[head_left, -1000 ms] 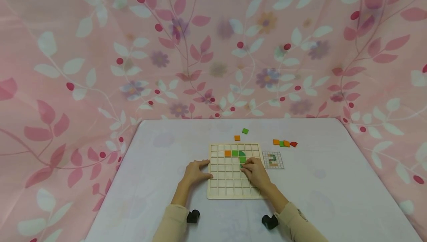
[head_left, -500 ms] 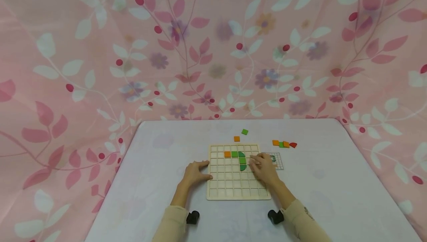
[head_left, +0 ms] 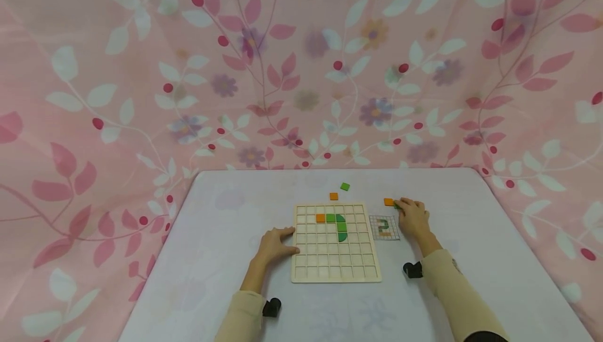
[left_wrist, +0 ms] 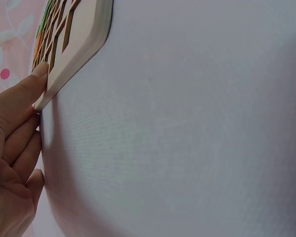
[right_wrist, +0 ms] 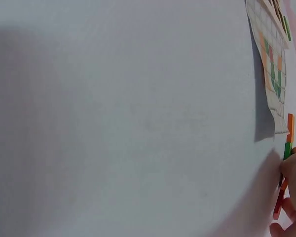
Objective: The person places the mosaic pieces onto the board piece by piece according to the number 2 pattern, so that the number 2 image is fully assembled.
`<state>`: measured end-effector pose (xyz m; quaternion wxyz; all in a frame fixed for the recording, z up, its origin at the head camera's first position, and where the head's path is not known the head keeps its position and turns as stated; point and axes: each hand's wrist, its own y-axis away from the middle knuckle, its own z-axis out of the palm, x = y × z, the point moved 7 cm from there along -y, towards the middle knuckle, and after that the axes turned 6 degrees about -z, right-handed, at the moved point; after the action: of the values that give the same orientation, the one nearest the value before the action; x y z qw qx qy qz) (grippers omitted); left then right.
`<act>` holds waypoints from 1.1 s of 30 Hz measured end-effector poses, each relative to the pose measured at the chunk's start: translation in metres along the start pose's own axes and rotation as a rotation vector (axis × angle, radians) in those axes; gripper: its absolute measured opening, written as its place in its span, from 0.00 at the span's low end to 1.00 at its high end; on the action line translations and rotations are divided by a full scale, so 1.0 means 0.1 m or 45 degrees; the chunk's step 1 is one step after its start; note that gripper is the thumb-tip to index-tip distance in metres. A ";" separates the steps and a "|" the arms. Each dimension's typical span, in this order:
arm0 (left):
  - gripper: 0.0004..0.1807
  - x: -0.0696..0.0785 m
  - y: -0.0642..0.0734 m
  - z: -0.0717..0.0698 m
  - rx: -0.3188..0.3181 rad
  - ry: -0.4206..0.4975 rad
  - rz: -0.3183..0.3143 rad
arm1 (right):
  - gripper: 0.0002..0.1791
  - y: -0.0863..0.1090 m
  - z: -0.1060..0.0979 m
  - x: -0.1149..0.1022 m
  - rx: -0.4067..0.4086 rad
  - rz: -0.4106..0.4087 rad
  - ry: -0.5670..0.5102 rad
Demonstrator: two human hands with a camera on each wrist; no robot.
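My left hand (head_left: 274,245) rests at the left edge of a wooden grid board (head_left: 325,261), thumb and index finger spread and touching the rim. In the board's upper cells lie an orange square tile (head_left: 321,218), green square tiles (head_left: 342,227) and dark green rounded tiles (head_left: 342,237). My right hand (head_left: 414,220) is at a row of loose tiles right of the board, its fingertips touching the green tile (right_wrist: 288,150). An orange tile (head_left: 388,202) shows left of those fingertips. The right wrist view shows a red tile (right_wrist: 278,205) by the fingers; the head view hides it.
A pattern card (head_left: 384,228) with a printed coloured figure lies against the board's right side, its edge lifted off the table in the right wrist view. Behind the board are a loose orange tile (head_left: 334,196) and a green tile (head_left: 345,186).
My right hand has left the lower dark green tile in the board and moved right and away to the loose tiles, uncovering the card. My left hand stays at the board's edge.
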<state>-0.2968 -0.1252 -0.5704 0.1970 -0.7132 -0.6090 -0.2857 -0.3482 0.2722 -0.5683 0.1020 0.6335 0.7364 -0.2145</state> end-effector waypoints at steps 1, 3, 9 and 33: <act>0.36 0.00 0.00 0.00 0.002 0.003 0.003 | 0.20 -0.01 0.00 0.02 -0.008 0.016 0.006; 0.36 0.00 0.01 -0.01 0.001 0.015 -0.002 | 0.19 -0.03 -0.01 0.04 0.006 0.032 0.009; 0.36 0.00 0.01 -0.01 0.008 0.002 0.010 | 0.18 -0.12 -0.04 0.03 0.000 0.036 0.033; 0.36 0.02 0.02 -0.03 0.018 0.004 0.010 | 0.19 -0.12 -0.22 -0.13 0.229 0.077 -0.474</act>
<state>-0.2955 -0.1260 -0.5669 0.2042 -0.7138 -0.6079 -0.2817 -0.3545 0.2693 -0.5411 0.1858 0.6112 0.6635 -0.3895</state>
